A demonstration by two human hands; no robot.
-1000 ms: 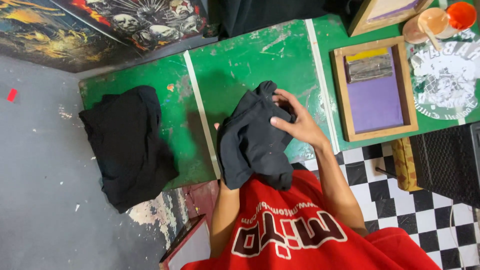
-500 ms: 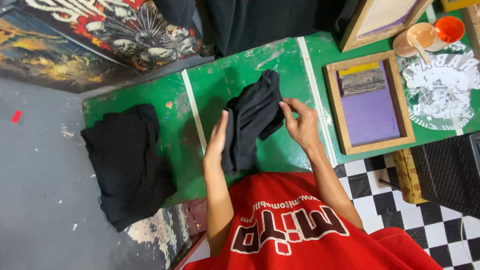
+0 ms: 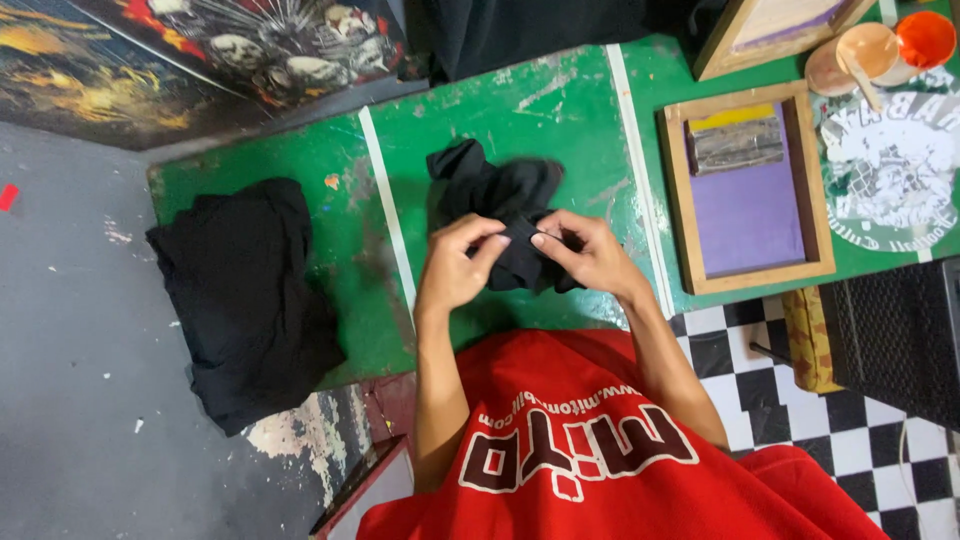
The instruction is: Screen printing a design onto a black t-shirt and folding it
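There is one view only, from a camera worn on the person's head, looking almost straight down from above the scratched green-painted worktable (image 3: 480,110). It sits close: the wearer's red printed shirt (image 3: 590,450) fills the bottom edge, nearer the lens than the table. Beyond the table's far edge, dark painted skull artwork (image 3: 230,50) lies at the top. Left of the table the view takes in grey concrete floor (image 3: 70,350); right and nearer than the table, black-and-white chequered tiles (image 3: 800,420). The table's right end runs out of frame.
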